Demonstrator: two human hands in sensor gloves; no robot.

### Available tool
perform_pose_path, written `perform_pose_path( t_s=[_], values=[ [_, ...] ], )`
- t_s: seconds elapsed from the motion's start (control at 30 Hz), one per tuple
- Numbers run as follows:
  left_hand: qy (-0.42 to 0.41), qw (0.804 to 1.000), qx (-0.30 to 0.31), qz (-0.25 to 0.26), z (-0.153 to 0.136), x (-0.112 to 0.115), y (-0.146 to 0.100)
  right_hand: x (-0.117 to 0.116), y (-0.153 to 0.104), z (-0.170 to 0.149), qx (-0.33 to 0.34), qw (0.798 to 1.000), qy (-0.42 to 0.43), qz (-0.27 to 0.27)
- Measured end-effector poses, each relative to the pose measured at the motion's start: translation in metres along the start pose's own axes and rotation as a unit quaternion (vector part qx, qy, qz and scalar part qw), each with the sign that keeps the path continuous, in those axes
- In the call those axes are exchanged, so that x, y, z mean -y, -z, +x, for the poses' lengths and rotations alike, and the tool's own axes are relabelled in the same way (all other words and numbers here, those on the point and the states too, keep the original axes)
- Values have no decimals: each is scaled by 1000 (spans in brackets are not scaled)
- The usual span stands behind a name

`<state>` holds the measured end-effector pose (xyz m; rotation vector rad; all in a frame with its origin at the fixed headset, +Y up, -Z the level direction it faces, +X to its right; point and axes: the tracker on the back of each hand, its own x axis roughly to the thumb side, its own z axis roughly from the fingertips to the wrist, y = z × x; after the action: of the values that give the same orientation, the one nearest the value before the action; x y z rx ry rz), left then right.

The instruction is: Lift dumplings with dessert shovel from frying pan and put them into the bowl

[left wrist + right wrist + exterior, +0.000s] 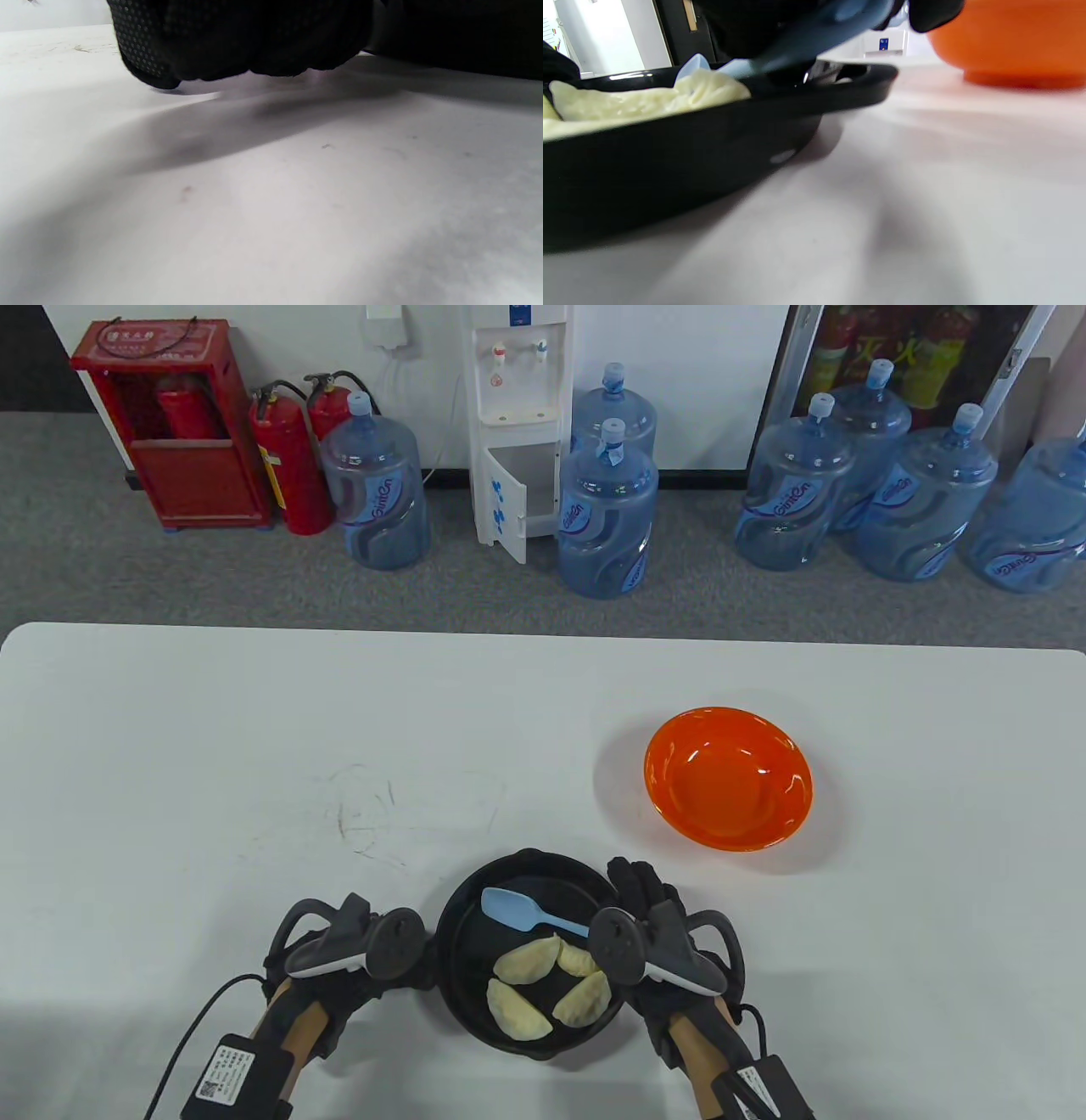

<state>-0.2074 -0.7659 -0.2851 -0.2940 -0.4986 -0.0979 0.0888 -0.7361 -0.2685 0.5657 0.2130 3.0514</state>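
Four dumplings (543, 984) lay in the black frying pan (462, 929), just left of the right hand (653, 937). The blue dessert shovel (526, 912) reached from that hand over the pan, its scoop end up past the dumplings. The right hand sat at the pan's right rim w/ the shovel handle at its fingers; can't tell if it really gripped it. The orange bowl (728, 778) stood well beyond the right hand, a bit to its right. The left hand (356, 950) sat at the pan's left side on the white table (254, 746), fingers curled; can't tell if it held the pan.

Shovel handle (567, 926) end hidden under R tracker (653, 954).
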Motion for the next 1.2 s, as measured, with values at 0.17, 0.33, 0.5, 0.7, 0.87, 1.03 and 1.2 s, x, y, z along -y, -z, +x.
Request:
perform_pose_path(
  t_s=[0.17, 0.33, 0.5, 0.7, 0.87, 1.03, 1.2],
  values=[
    [1, 1000, 0, 0, 0, 0, 0, 19, -11, -3, -5, 996, -20, -84],
    [2, 1000, -1, 0, 0, 0, 0, 44, -29, -7, 6, 988, 12, -151],
    [3, 1000, -3, -2, 0, 0, 0, 52, -37, -13, 15, 989, 51, -141],
    [11, 1000, -4, -4, 0, 0, 0, 56, -46, -24, 11, 989, 52, -136],
    [3, 1000, -5, -9, 0, 0, 1, 63, -53, -27, 24, 994, 36, -99],
    [2, 1000, -6, -10, 0, 0, 1, 64, -56, -15, 56, 996, 19, -60],
    [2, 1000, -6, -11, 0, 1, 1, 61, -53, -1, 58, 996, -37, -49]
  ],
)
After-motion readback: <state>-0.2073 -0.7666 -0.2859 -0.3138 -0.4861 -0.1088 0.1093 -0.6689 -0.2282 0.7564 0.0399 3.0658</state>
